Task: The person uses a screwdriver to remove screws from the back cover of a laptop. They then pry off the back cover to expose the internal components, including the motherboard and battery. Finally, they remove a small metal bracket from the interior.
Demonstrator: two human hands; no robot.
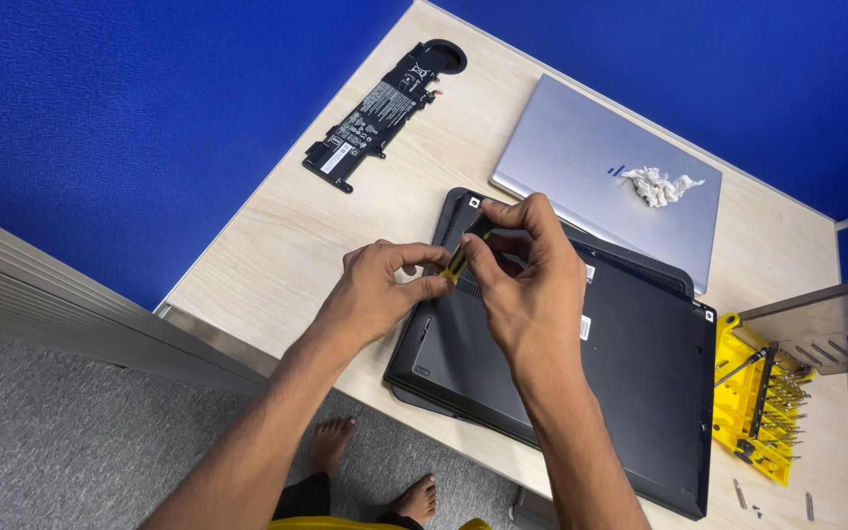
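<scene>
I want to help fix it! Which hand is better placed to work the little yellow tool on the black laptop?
Probably the right hand: it arches over the small yellow-and-black tool above the upturned black laptop. The left hand pinches it from the side.

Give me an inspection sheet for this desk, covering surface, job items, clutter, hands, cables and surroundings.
Surface: light wood-grain desk, corner edge toward the person.
Job's things: black laptop lying underside up; small yellow-and-black tool pinched between both hands above its near corner.
Clutter: loose black battery pack far left; silver laptop, closed, with crumpled white tissue on top; yellow bit set with clear lid open; loose screws by the desk edge.
Hands: left hand and right hand both grip the tool.
Cables: nothing seen.
Surroundings: blue partition wall, grey carpet, bare feet below.
</scene>
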